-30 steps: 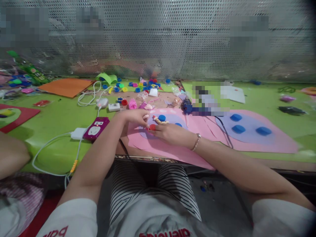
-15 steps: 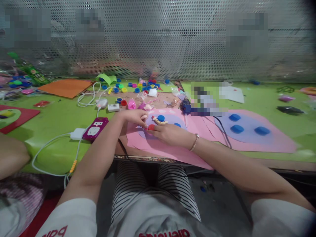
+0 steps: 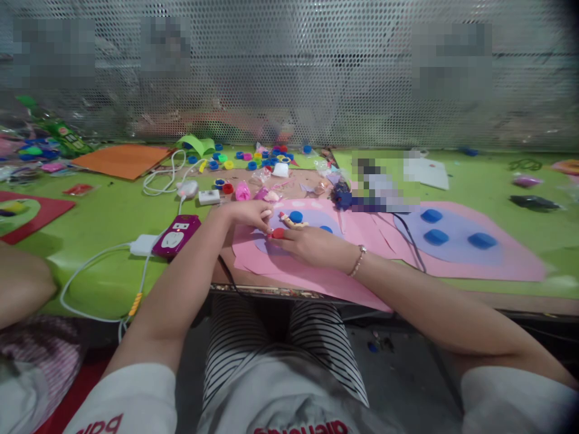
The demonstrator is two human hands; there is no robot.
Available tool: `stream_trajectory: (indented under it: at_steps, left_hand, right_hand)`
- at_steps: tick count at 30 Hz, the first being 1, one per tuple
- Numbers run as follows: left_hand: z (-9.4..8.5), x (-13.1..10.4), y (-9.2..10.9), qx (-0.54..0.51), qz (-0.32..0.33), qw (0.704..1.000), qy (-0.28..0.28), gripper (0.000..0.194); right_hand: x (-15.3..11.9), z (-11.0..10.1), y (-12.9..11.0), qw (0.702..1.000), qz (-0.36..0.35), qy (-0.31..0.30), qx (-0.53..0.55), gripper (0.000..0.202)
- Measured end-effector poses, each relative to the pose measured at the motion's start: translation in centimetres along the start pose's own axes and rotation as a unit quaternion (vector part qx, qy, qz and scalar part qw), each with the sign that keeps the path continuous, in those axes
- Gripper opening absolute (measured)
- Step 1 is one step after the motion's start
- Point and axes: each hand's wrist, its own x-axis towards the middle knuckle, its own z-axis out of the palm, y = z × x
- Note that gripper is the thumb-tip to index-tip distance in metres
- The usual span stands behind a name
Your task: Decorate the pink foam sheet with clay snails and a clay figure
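My left hand (image 3: pixel 248 215) is closed, its fingers curled and their tips at the left edge of a red bottle cap (image 3: pixel 277 232). Something tiny and pale may be at those tips; I cannot make it out. From the other side my right hand (image 3: pixel 312 246) holds the cap, fingers together, covering part of it. The cap sits on a lilac paper shape (image 3: pixel 266 244) laid over pink paper (image 3: pixel 303 274). Just behind are a blue cap (image 3: pixel 296 216) and a cream, bumpy strip (image 3: pixel 297 223) with a red end. Another blue cap (image 3: pixel 325 229) shows beyond my right hand.
A second pink sheet (image 3: pixel 511 262) with blue caps (image 3: pixel 435 237) lies to the right, a black cable crossing it. On the left are a purple power socket (image 3: pixel 176 235) and white cables. Several loose caps (image 3: pixel 266 161) are scattered behind. Another person's arm (image 3: pixel 22 283) is at far left.
Both hands stay at the red cap with almost the same pose. The whole view has shifted very slightly; nothing else has visibly moved.
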Motion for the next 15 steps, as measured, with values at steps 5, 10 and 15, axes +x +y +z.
stream_trajectory:
  at_steps: [5, 10, 15]
  left_hand:
    - [-0.2, 0.0, 0.0, 0.041, -0.026, 0.999, -0.001, 0.031]
    - [-0.3, -0.2, 0.4, 0.032, -0.017, 0.999, -0.012, 0.03]
    - [-0.3, -0.1, 0.2, -0.005, -0.018, 1.0, -0.008, 0.027]
  right_hand:
    - [0.0, -0.3, 0.0, 1.0, 0.007, -0.01, 0.015, 0.038]
    - [-0.1, 0.1, 0.6, 0.999, 0.001, -0.001, 0.047, 0.041]
    - [-0.3, 0.3, 1.1, 0.998, -0.018, 0.002, 0.055, 0.045]
